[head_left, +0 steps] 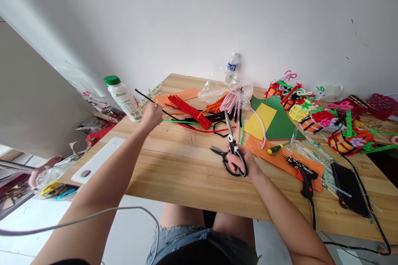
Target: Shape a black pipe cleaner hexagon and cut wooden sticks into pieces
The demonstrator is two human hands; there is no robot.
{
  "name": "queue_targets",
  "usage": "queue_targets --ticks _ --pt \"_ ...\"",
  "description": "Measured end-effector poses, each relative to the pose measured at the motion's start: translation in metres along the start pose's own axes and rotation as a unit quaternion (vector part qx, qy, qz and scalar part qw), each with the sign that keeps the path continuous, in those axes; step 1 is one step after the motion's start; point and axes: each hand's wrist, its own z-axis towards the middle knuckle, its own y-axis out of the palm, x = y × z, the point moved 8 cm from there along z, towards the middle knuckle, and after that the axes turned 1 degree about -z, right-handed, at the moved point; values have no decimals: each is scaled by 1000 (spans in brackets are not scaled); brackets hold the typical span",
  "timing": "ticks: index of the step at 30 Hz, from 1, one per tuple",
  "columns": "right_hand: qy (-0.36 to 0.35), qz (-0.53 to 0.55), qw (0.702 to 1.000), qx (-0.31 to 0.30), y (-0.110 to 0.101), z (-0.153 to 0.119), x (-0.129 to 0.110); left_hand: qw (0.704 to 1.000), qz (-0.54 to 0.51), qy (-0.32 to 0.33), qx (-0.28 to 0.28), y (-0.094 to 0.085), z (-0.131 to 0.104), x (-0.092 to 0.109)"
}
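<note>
My left hand (152, 116) is closed around a black pipe cleaner (143, 95), whose end sticks up to the left above the table. My right hand (241, 161) grips a pair of scissors (231, 137) by its black-and-white handles; the blades are spread apart and nothing shows between them. Beyond the hands lie bundles of pipe cleaners: red (190, 111), orange (214, 107) and pale pink (230, 100). Loose black, green and red strands lie around them.
A green-capped bottle (124, 98) stands at left near a white board (98, 159). At right are coloured sheets (259, 122), a glue gun (307, 180), a yellow-green screwdriver (275, 149), a phone (348, 188) and several pipe-cleaner baskets (314, 122). A water bottle (231, 68) stands behind.
</note>
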Motion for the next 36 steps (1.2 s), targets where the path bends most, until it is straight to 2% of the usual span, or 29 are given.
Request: queue_targets --ticks 1,2,3,5,7,8,10,13,16,20,24,29,32,36 --pt "-17 -1 1000 18 -1 1 -3 999 -39 5 -27 12 -19 11" --pt "-34 -2 999 36 -3 1 -6 980 -164 12 -110 34 -41 26" --pt "-48 -3 997 53 -4 1 -8 940 -281 17 -192 56 -66 45" --pt "-69 -1 995 75 -5 1 -12 847 -414 7 -335 95 -117 80" --pt "-80 5 993 93 -8 -1 -15 762 -454 -12 -461 129 -164 106" --pt "-86 11 991 104 -10 -2 -17 731 -454 -26 -509 143 -182 114" --pt "-98 25 986 130 -17 -3 -20 686 -462 -50 -560 164 -204 120" --pt "-85 31 986 143 -21 -3 -17 649 -465 -80 -597 183 -216 115" --pt "-42 17 988 146 -20 -1 -9 630 -477 -93 -606 189 -217 107" --pt "-21 24 992 125 -12 1 -4 614 -486 -109 -613 187 -218 100" --pt "6 42 995 88 -2 0 -3 574 -497 -129 -638 182 -225 101" --pt "45 69 994 76 6 -2 5 525 -507 -162 -664 178 -233 102" --pt "56 68 993 76 9 -2 9 514 -511 -178 -666 179 -236 102" --pt "63 65 992 84 10 -2 11 517 -513 -174 -662 181 -235 101"
